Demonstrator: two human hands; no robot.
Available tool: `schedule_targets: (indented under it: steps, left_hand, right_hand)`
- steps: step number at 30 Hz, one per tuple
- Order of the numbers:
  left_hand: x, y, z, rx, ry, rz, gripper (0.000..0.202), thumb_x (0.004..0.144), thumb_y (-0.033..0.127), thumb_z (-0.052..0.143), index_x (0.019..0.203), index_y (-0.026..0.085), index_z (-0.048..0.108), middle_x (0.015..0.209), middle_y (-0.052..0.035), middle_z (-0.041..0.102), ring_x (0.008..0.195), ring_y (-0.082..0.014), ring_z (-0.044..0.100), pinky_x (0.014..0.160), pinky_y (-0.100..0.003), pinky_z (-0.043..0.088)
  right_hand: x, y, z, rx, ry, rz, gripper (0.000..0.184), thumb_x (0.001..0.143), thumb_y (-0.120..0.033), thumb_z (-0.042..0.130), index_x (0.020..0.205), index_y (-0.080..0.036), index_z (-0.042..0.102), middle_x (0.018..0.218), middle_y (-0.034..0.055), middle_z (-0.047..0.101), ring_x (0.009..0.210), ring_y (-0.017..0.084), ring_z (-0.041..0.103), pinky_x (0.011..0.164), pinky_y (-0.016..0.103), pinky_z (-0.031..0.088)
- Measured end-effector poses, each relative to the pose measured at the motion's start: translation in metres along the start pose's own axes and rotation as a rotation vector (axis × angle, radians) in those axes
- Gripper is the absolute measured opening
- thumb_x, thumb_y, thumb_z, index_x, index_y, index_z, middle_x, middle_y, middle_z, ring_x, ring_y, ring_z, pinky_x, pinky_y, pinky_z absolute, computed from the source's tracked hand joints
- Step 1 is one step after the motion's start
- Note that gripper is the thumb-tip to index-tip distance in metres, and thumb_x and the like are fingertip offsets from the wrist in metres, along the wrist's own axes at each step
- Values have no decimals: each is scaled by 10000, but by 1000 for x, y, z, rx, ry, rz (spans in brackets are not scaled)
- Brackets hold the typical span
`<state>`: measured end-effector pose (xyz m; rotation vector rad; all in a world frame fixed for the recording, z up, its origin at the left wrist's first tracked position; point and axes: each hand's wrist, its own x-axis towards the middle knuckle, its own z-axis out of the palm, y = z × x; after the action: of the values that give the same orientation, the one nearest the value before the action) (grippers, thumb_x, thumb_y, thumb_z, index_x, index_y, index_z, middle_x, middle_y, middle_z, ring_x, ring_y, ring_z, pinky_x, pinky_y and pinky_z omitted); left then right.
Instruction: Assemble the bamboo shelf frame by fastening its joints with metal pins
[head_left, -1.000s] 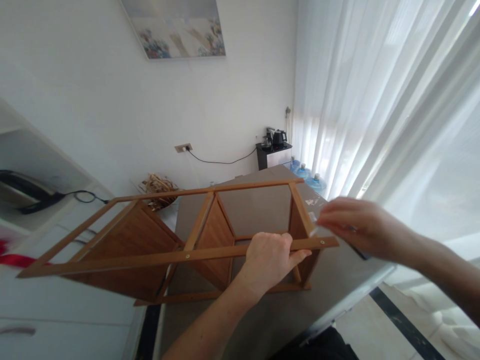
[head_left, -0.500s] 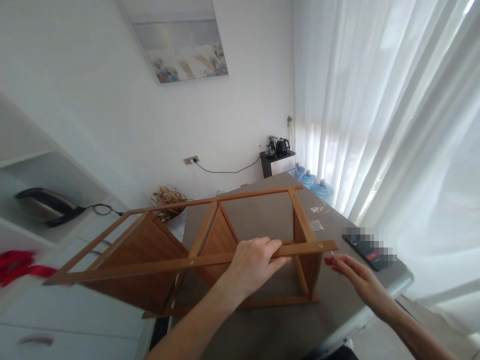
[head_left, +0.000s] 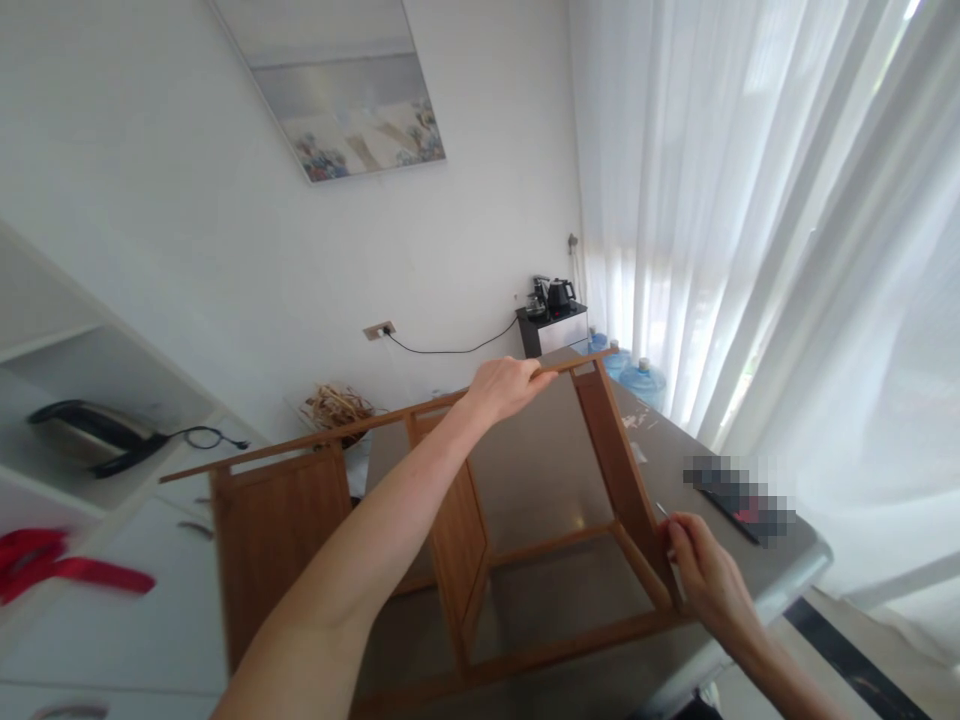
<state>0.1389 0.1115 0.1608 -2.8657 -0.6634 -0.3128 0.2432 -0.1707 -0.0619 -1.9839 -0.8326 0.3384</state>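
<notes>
A wooden shelf frame [head_left: 637,470] lies on its side across the table, tilted, with slatless panels set between its long rails. My left hand [head_left: 506,388] is wrapped round its upper rail, toward the right end. Beside the shelf's right end panel, my right hand [head_left: 705,565] is closed in a pinch. A thin metal rod-like tool [head_left: 661,509] sticks up from those fingers; its full shape is hidden. Whether the right fingers also touch the panel I cannot tell. My left forearm covers part of the middle and left panels.
The grey table [head_left: 540,450] carries a dark pixelated item [head_left: 739,500] and small scraps [head_left: 637,420] on the right. Blue water bottles [head_left: 641,380] stand beyond. At left are a kettle [head_left: 97,435], a red ribbon [head_left: 97,573] and a basket of dried stalks [head_left: 336,410].
The shelf has turned, its gripped rail swinging up and away from me with my left hand. My right hand has shifted slightly lower, still pinching the thin metal tool.
</notes>
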Motion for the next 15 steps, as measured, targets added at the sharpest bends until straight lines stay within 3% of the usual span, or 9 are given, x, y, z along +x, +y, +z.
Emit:
schedule_targets:
  steps: [7, 15]
  left_hand:
    - [43, -19, 58, -9, -121, -112, 640, 881, 640, 195, 978, 193, 642, 965, -115, 679, 945, -259, 617, 750, -315, 421]
    - [86, -39, 111, -32, -256, -228, 501, 907, 543, 302, 1077, 175, 596, 1092, -134, 644, 1039, -265, 586, 831, -346, 437]
  right_hand:
    - [12, 17, 15, -5, -84, 22, 340, 897, -501, 318, 923, -232, 525, 712, 2, 638, 643, 171, 607, 627, 263, 440]
    - [32, -3, 25, -47, -87, -61, 341, 896, -489, 318, 871, -231, 540, 695, 7, 632, 643, 170, 592, 609, 250, 425]
